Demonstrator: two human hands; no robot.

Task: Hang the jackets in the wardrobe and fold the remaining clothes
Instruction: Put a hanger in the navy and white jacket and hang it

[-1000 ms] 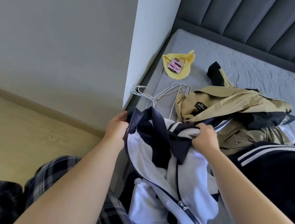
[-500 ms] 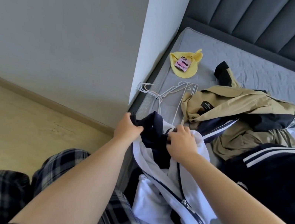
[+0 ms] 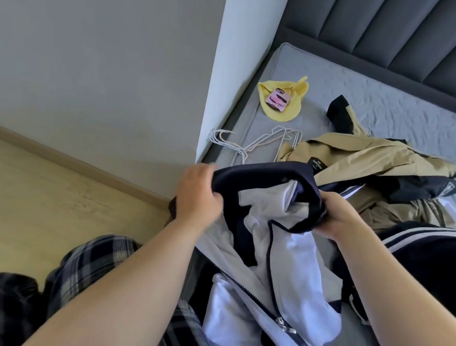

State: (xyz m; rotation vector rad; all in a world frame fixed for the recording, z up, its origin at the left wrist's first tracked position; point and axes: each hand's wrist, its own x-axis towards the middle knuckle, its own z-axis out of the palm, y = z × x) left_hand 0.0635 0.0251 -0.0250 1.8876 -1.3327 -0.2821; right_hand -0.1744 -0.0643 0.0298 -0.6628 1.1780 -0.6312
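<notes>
Since the earlier frames the two hands have drawn apart; the navy band of the white-and-navy jacket (image 3: 282, 257), previously bunched between them, is now stretched across the gap.

Left hand (image 3: 199, 195): the grip is closed, with the fingers curled over the left end of the navy band.

Right hand (image 3: 342, 219): the grip is closed, with the fingers wrapped round a gathered fold at the right end of the same band.

The white-and-navy jacket is held above the near edge of the bed (image 3: 410, 119); its white body hangs down from the band, and its lower part lies on the bed edge beside the plaid trousers (image 3: 81, 284); the zip is partly open, with the zip pull (image 3: 281, 324) low on the garment.

Other clothes on the bed: a tan jacket (image 3: 367, 163) lies crumpled just beyond the hands, one dark-cuffed sleeve pointing toward the headboard (image 3: 410, 31); a navy garment with white stripes (image 3: 446, 269) lies to the right, passing under the right forearm.

A bundle of wire hangers (image 3: 258, 144) lies at the left edge of the bed, touching the tan jacket; their hooks overhang the edge toward the wall (image 3: 91, 44).

A yellow cloth (image 3: 293, 93) lies near the head of the bed and carries a phone in a pink case (image 3: 277, 102); I cannot tell whether the cloth is a pouch or a flat piece.
</notes>
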